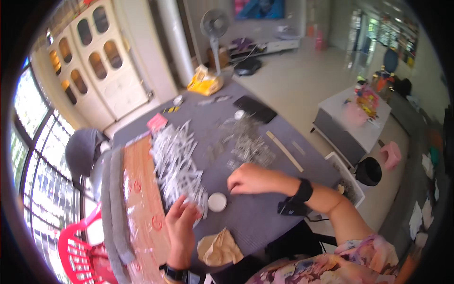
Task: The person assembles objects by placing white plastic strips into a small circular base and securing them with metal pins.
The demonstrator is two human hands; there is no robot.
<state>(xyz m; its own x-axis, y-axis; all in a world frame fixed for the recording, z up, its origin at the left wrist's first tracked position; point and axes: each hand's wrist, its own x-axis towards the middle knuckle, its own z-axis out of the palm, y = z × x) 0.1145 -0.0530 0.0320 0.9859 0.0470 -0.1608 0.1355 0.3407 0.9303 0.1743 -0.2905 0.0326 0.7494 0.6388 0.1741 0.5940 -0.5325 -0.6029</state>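
A long heap of white paper strips (172, 158) lies along the left part of the grey table. Over its near end is my left hand (181, 221), palm up, its fingers loosely bent and apart, with nothing visible in them. My right hand (247, 179) is low over the middle of the table, its fingers pinched together; whatever they hold is hidden. Between my hands sits a round white lid-like disc (217, 202). Just beyond my right hand spreads a pile of small clear and silvery pieces (250, 147). A crumpled tan cloth or paper (220, 248) lies near the front edge.
A wood-patterned board under plastic (142, 203) runs along the left. To the right lie a pale flat stick (284, 151) and, farther back, a black flat object (255, 109). A yellow package (205, 82) stands at the far end. A white bin (347, 180) adjoins the right edge.
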